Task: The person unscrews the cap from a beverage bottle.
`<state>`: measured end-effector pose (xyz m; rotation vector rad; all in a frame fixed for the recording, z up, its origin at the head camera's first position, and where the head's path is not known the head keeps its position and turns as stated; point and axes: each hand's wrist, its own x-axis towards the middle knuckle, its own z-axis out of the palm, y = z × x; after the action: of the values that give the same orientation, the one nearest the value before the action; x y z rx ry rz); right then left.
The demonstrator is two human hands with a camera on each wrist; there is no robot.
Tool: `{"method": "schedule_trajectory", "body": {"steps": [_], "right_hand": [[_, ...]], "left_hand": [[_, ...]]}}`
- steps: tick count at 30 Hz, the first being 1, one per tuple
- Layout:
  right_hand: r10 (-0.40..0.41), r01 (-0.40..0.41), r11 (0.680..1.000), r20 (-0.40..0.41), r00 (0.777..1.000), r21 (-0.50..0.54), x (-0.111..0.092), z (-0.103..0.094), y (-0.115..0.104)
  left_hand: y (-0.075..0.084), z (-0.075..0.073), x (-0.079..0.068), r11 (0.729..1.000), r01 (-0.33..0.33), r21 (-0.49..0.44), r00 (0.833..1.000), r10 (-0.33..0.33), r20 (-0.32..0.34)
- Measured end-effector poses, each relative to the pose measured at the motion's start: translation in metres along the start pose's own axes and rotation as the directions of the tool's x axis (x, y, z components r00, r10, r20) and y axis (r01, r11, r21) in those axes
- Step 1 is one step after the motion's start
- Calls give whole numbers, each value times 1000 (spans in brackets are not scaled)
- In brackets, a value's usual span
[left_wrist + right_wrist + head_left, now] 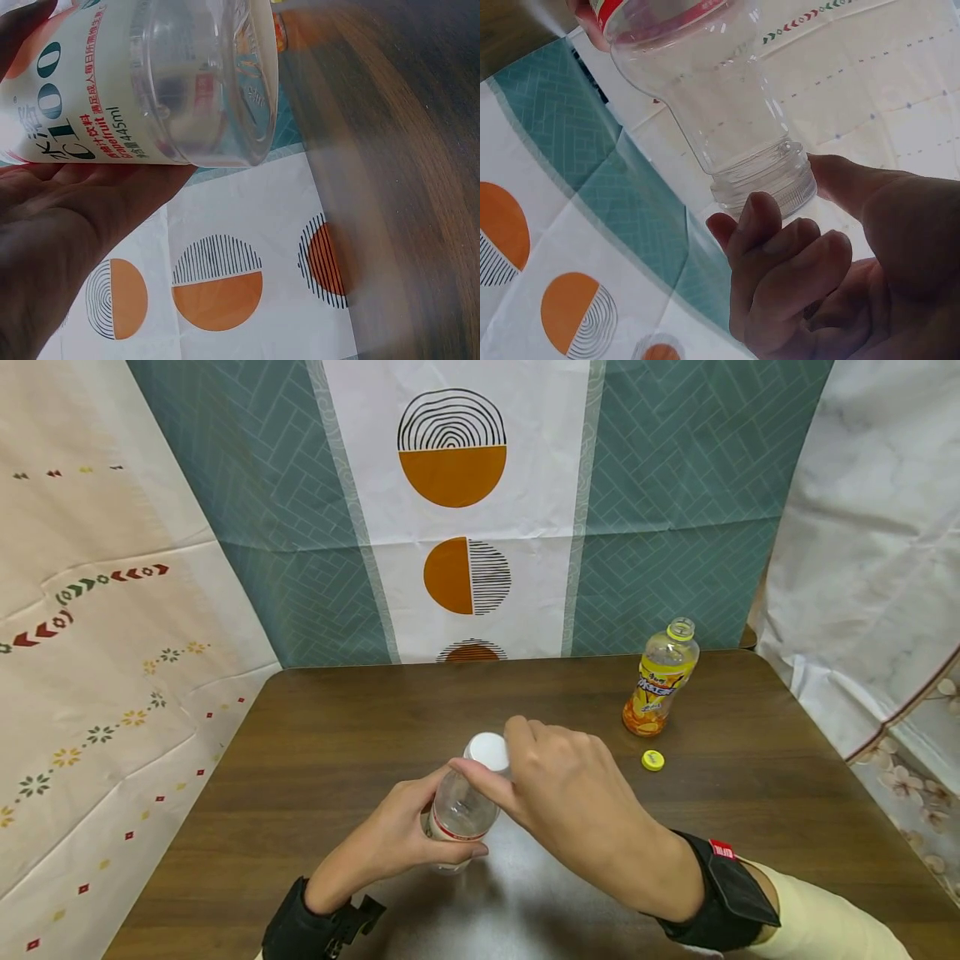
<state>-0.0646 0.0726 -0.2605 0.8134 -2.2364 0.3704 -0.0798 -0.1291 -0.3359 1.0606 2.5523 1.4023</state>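
With our left hand (pixel 393 835) we are gripping the bottle (pixel 463 806) from the left, fingers curling round its body, and holding it over the table (pixel 337 735). Our right hand (pixel 573 785) is arching over the bottle's top from the right, its back facing up, while its thumb and fingers are pinching the white cap (pixel 487 750).

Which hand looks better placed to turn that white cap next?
Probably the right hand: its thumb and fingers are at the white cap, while the left hand grips the clear bottle lower down, so it can steady it.
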Motion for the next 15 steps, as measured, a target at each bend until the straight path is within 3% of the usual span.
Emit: {"method": "schedule_trajectory", "body": {"steps": [7,15], "right_hand": [[-24,25,998,-15,1000,53,1,0,2],[-83,73,980,47,995,184,4,-10,11]], "left_hand": [[-1,-1,-1,1000,-23,-8,1000,23,8],[-4,1,-1,998,-47,-30,999,47,27]]}}
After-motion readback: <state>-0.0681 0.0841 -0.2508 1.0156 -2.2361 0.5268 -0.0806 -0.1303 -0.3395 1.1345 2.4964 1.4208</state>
